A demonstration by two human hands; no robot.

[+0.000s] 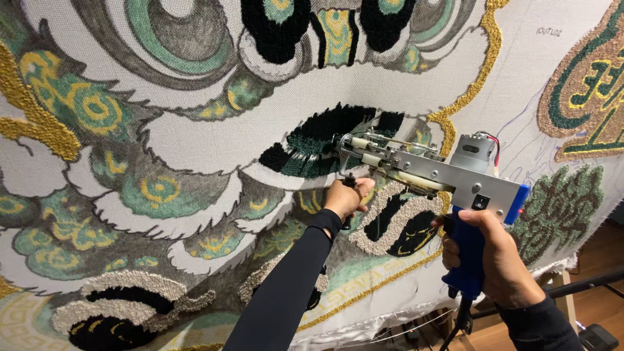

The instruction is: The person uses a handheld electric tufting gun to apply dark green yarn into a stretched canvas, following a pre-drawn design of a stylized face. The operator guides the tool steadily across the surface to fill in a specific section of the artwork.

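Note:
I hold a tufting gun with a silver metal body, a grey motor and a blue grip against a large stretched cloth. My right hand is closed around the blue grip at the lower right. My left hand grips the small black front handle under the gun's nose. The gun's tip presses into a dark green and black tufted patch near the middle of the cloth. Both arms wear dark sleeves.
The cloth bears a large printed pattern in green, yellow, grey and black, partly tufted with gold, white and black yarn. Its lower edge hangs over a frame bar at the right. A wooden floor and a dark object show below.

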